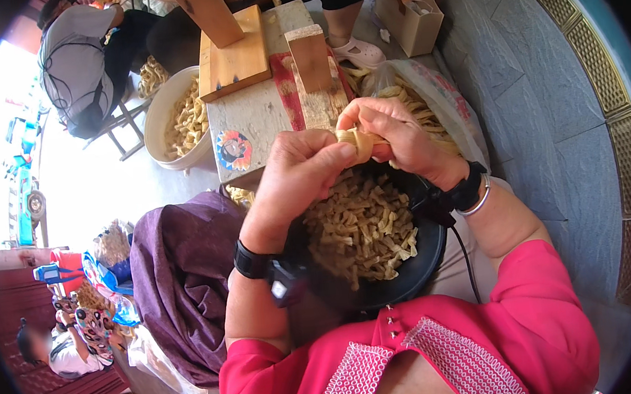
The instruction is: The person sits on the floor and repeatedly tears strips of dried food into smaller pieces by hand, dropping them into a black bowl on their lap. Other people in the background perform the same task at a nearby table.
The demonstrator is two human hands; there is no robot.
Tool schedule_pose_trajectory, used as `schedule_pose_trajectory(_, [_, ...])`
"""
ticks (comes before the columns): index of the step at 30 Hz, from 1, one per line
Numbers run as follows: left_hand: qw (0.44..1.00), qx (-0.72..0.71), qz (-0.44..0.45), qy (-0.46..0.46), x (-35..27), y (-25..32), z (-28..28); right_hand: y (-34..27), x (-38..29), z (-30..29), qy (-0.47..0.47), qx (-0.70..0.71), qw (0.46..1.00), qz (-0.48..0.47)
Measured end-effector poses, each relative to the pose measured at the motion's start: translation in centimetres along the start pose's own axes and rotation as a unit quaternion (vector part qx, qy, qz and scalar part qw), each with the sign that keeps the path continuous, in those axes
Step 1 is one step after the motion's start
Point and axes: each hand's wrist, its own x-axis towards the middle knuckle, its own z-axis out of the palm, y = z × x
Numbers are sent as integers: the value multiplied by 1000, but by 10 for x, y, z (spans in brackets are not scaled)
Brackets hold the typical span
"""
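Between both hands is a pale yellow strip (pixel 363 143), looped over itself like a knot; it looks like bean curd skin. My left hand (pixel 304 161) pinches its left side between thumb and fingers. On the right side, my right hand (pixel 400 130) grips the strip, and its fingers partly hide the end. Below the hands a black basin (pixel 435 248) rests on my lap, holding many short knotted pieces (pixel 366 226) of the same yellowish material. Both wrists wear black straps with small devices.
A low table (pixel 252 115) with wooden blocks (pixel 309 62) stands ahead. To its left is a white bucket (pixel 157 126) of knotted pieces; to its right, a plastic bag (pixel 453 95) of long strips. Purple cloth (pixel 182 282) lies left. Other people sit nearby.
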Motion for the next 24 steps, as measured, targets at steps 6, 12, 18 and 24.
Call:
schedule_pose_trajectory(6, [974, -205, 18, -97, -14, 3, -25, -28, -10, -28, -12, -55, 997, -54])
schedule_pose_trajectory(12, [948, 308, 78, 28, -11, 15, -12, -19, -11, -17, -16, -150, 989, -12])
schedule_pose_trajectory(18, [941, 324, 34, -92, -2, 8, -7, -16, -6, -21, -30, -267, 963, -20])
schedule_pose_trajectory(24, [902, 402, 88, 131, 29, -11, -14, -5, 26, -35, 56, -432, 895, -95])
